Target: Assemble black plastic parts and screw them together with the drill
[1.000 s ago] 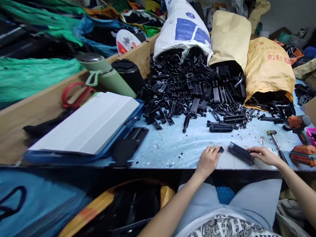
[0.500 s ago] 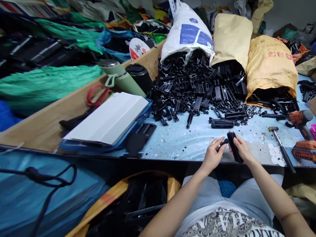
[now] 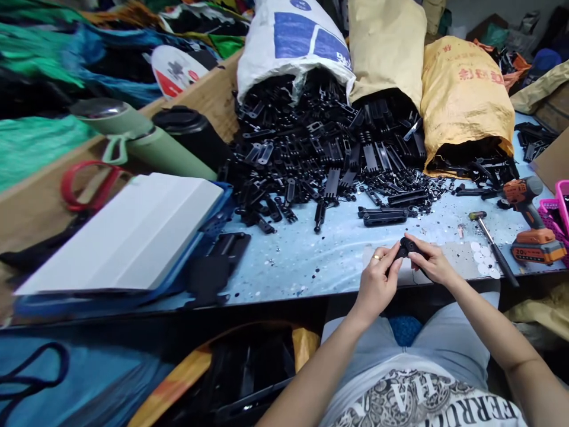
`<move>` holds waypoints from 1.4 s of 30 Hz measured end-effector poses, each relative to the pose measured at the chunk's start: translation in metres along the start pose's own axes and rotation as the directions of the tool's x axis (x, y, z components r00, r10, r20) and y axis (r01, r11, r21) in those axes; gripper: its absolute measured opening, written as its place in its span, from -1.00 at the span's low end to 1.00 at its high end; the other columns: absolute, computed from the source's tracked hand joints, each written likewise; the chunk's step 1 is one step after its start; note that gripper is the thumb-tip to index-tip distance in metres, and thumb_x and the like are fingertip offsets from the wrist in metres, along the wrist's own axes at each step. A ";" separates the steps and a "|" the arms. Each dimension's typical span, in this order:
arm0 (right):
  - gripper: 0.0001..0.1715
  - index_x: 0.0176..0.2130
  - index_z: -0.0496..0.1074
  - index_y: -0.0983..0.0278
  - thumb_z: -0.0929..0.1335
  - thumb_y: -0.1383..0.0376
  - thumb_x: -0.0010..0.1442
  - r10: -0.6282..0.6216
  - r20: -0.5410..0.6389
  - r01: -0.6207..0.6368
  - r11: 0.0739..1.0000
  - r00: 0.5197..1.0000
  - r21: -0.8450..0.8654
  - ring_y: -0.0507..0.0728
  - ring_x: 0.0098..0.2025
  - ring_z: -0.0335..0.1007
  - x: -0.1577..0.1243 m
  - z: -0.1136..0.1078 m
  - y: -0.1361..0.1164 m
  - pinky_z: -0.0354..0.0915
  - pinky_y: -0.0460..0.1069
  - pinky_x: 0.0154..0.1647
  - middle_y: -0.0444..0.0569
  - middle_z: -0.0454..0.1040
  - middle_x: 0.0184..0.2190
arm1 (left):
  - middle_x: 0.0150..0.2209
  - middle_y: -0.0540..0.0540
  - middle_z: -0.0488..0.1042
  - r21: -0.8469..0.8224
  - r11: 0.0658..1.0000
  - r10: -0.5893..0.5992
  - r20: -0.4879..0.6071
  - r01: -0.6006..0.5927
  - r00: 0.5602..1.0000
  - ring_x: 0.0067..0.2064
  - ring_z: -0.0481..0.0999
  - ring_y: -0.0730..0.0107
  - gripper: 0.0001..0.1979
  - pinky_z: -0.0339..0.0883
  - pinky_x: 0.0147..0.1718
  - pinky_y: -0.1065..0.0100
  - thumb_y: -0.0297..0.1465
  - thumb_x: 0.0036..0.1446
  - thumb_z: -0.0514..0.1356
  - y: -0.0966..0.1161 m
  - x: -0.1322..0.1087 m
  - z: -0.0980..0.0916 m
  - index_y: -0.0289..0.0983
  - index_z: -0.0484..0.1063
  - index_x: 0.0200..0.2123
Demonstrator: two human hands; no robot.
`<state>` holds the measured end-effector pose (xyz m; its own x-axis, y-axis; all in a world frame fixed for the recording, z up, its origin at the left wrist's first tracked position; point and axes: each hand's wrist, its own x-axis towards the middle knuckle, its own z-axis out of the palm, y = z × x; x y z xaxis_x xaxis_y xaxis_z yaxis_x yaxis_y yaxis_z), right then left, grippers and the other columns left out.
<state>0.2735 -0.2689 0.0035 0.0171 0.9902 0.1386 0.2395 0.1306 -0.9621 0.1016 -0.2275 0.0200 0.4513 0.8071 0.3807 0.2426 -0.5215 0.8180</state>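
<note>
1. Black parts (image 3: 406, 245), over the tabletop (image 3: 284, 261), left of the hammer (image 3: 495, 249).
2. Pinched between nearly closed left hand (image 3: 377, 277) and right hand (image 3: 432, 261), probably for steadiness.
3. Drill (image 3: 528, 216), right of the hammer, apparently for easy reach.

A loose heap of small black slotted parts (image 3: 306, 155) lies on the light-blue tabletop (image 3: 275, 273). Behind the heap are a white woven sack with blue print (image 3: 293, 41) and a plain tan sack (image 3: 384, 50); to its right, a yellow printed sack (image 3: 466, 101). Left of it lean a black lidded cup (image 3: 191, 130) and a pale-green cylindrical flask (image 3: 151, 142). Before it, the left hand (image 3: 377, 284) and right hand (image 3: 431, 261) hold black rounded parts (image 3: 408, 244); to its front right lies an orange-and-black cordless drill (image 3: 531, 222).
</note>
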 end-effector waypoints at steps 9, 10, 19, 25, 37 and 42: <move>-0.44 0.19 0.24 0.19 0.27 0.11 0.24 -0.143 0.088 0.161 0.951 0.986 -0.265 0.08 -0.25 0.39 -0.013 -0.015 -0.006 0.35 0.04 -0.14 0.01 0.47 -0.21 | -0.29 -0.08 0.38 0.006 0.992 0.121 0.195 -0.125 0.973 -0.26 0.42 0.44 -0.64 0.36 -0.24 0.36 -0.36 0.22 0.02 -0.004 0.015 -0.016 -0.21 0.34 0.07; -0.44 0.18 0.25 0.19 0.27 0.11 0.24 -0.150 0.133 0.182 0.942 0.980 -0.282 0.09 -0.25 0.39 -0.014 -0.017 -0.008 0.34 0.04 -0.14 0.00 0.48 -0.26 | -0.28 -0.08 0.39 0.004 0.989 0.142 0.236 -0.147 0.961 -0.26 0.42 0.44 -0.65 0.36 -0.25 0.36 -0.36 0.22 0.03 -0.004 0.014 -0.015 -0.20 0.34 0.07; -0.40 0.24 0.16 0.20 0.23 0.10 0.26 -0.240 -0.174 0.199 0.955 0.955 -0.221 0.11 -0.23 0.36 -0.017 0.015 -0.022 0.33 0.04 -0.15 0.04 0.44 -0.21 | -0.19 -0.15 0.41 0.048 0.979 0.204 -0.227 -0.198 0.952 -0.18 0.41 0.40 -0.58 0.38 -0.21 0.30 -0.48 0.23 -0.01 0.013 -0.006 0.024 -0.21 0.23 0.15; -0.40 0.22 0.19 0.22 0.22 0.07 0.26 -0.123 -0.213 0.088 0.982 0.969 -0.164 0.08 -0.31 0.36 -0.020 0.024 -0.014 0.36 0.02 -0.24 0.05 0.43 -0.20 | -0.19 -0.15 0.43 0.017 0.983 0.183 -0.207 -0.183 0.961 -0.18 0.42 0.41 -0.62 0.39 -0.21 0.31 -0.46 0.23 0.00 0.008 -0.001 0.026 -0.23 0.28 0.11; -0.55 0.15 0.24 0.39 0.14 0.36 0.31 0.082 -0.344 -0.349 0.372 0.935 -0.860 0.17 0.04 0.22 0.090 -0.136 0.037 0.22 0.08 -0.04 0.23 0.31 0.04 | 0.13 -0.33 0.25 0.474 0.881 -0.051 0.102 -0.004 0.993 0.19 0.20 -0.11 -0.46 0.16 0.07 -0.17 -0.38 0.11 0.12 -0.026 -0.010 0.033 -0.21 0.16 0.18; -0.69 -0.23 0.37 0.63 0.12 0.49 0.29 0.067 -0.448 -0.449 0.271 0.891 -0.852 0.25 0.06 0.16 0.118 -0.219 0.049 0.06 0.25 0.01 0.46 0.34 -0.10 | -0.17 -0.14 0.47 0.386 0.814 0.147 0.585 -0.433 0.798 -0.05 0.43 0.19 -0.59 0.12 0.10 -0.11 -0.56 0.13 0.02 -0.028 0.019 0.031 -0.12 0.34 0.02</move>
<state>0.4996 -0.1567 0.0240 0.4664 0.8692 0.1643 0.8840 -0.4511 -0.1228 0.1298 -0.2060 -0.0094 0.8980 0.4051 0.1716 0.3337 -0.8814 0.3344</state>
